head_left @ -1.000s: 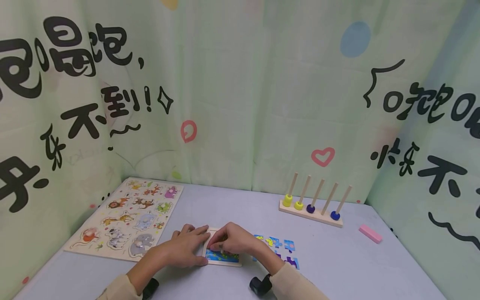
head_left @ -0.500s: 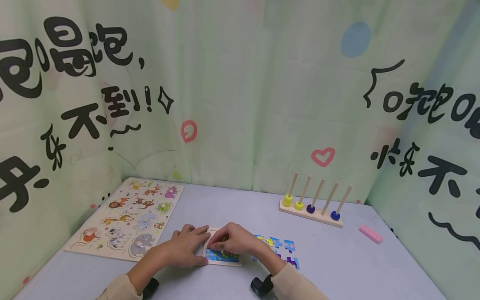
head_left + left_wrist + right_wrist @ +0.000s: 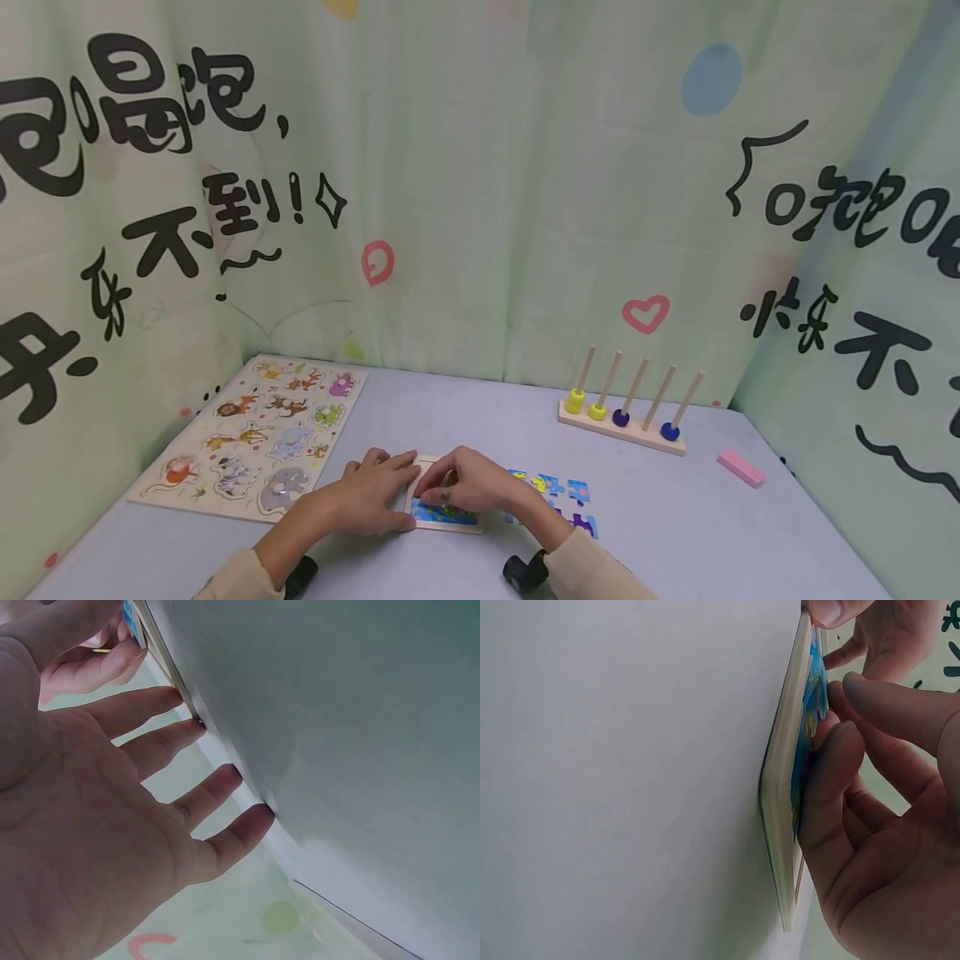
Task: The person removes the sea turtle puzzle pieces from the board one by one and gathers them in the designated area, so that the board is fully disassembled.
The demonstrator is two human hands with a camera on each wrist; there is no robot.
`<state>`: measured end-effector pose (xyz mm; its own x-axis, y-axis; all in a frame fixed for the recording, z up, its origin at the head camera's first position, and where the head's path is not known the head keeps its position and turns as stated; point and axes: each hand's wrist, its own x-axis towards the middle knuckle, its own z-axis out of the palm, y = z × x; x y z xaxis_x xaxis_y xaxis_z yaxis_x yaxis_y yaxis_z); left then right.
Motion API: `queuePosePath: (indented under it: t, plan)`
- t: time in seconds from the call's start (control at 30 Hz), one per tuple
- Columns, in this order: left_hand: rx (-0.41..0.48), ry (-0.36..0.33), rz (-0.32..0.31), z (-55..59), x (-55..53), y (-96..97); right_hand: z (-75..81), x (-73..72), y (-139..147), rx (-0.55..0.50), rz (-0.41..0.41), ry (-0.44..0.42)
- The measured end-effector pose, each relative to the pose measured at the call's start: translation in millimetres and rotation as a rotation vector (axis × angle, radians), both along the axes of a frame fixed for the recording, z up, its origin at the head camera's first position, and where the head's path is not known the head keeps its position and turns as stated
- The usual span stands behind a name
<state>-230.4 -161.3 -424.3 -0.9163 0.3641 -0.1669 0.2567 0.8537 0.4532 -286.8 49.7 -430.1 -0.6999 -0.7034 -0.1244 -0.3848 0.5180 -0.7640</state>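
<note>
A small wooden-framed jigsaw puzzle (image 3: 446,525) lies on the table in front of me, its lower part filled with blue printed pieces. My left hand (image 3: 372,498) rests at its left side, fingers spread, the thumb on the near left corner. In the left wrist view those fingers (image 3: 217,791) are nearly straight. Over the upper part of the puzzle, my right hand (image 3: 468,481) has thumb and fingers brought together. The right wrist view shows a blue puzzle piece (image 3: 823,697) raised at an angle at its fingertips, partly hidden by them.
Loose puzzle pieces (image 3: 579,490) lie right of my right hand. An animal puzzle board (image 3: 273,425) covers the left back. A bead-peg stand (image 3: 626,427) stands at the back right, with a pink block (image 3: 741,468) near it. Printed curtains (image 3: 450,167) surround the table.
My right hand's fingers have shifted very slightly over the puzzle. The left hand and the other things stay where they were.
</note>
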Motion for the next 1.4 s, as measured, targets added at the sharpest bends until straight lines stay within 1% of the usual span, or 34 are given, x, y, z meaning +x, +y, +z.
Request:
queuePosePath:
  t: [0.23,0.33,0.57,0.8,1.07,1.2,1.4]
  plan:
    - [-0.008,-0.003,0.001,-2.1,-1.7,-1.0,3.3,2.4,1.8,-0.027,-0.007,-0.063]
    - [-0.005,0.001,-0.004,-3.0,-1.8,-1.2,3.9,2.9,2.6,-0.034,-0.014,-0.074]
    - [0.003,0.006,-0.009,-2.7,-1.5,-1.3,0.1,-1.1,4.4,-0.061,-0.018,-0.105]
    - [0.0,0.003,0.002,-2.0,-1.8,-0.7,-1.1,-2.3,5.6,-0.081,-0.031,-0.112]
    - [-0.004,0.007,-0.001,-3.4,-2.0,-1.3,-0.7,-0.7,5.1,-0.086,-0.07,-0.118]
    - [-0.005,0.001,-0.002,-2.9,-1.2,-1.8,-0.1,0.7,4.0,-0.085,-0.085,-0.123]
    - [0.003,0.009,-0.009,-1.5,-0.3,-1.9,0.9,0.7,2.2,-0.083,-0.105,-0.132]
